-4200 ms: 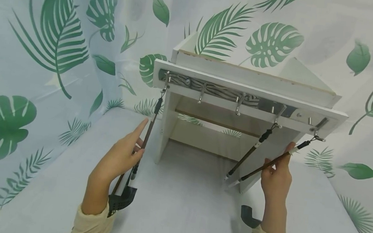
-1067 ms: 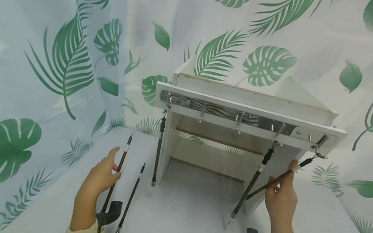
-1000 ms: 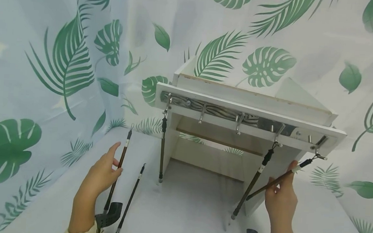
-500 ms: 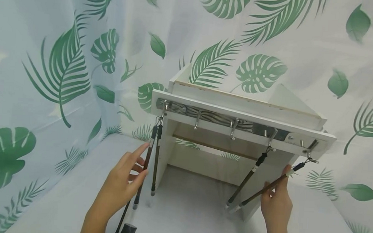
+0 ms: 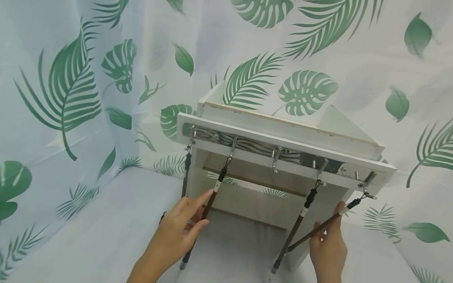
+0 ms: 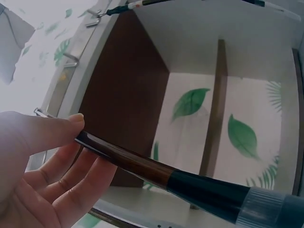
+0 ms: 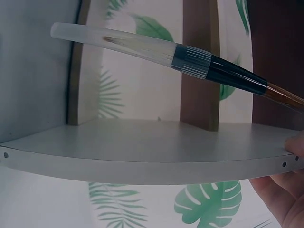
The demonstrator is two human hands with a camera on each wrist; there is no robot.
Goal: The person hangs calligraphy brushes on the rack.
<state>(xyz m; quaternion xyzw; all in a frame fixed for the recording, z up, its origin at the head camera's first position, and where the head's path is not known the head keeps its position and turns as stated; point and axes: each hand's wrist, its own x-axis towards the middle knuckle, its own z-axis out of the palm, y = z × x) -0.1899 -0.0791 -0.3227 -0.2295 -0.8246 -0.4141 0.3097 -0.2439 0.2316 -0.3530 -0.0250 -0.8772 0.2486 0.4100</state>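
My left hand point(image 5: 172, 231) pinches a brown-handled calligraphy brush point(image 5: 208, 209) between thumb and fingers. Its cord loop is right at the second hook from the left on the metal hook rail point(image 5: 255, 146). A clear cap covers its tip in the left wrist view. At the right, my right hand point(image 5: 329, 247) grips the edge of the white shelf unit's side panel point(image 7: 156, 170), thumb inside and fingers outside. A capped brush point(image 5: 324, 224) from the rightmost hook slants across that hand. Another brush point(image 5: 297, 226) hangs on the adjacent hook, and one point(image 5: 186, 173) on the leftmost.
The rail is fixed along a white board on the front of the shelf unit point(image 5: 290, 124). The middle hook point(image 5: 276, 161) bears no brush. Behind my left hand, a dark brush end point(image 5: 162, 217) shows over the white table surface point(image 5: 100, 233). Leaf-printed sheeting surrounds everything.
My left hand picked up a brush from the left side and carried it right, past the leftmost hook, to the second hook. My right hand keeps its grip on the panel.
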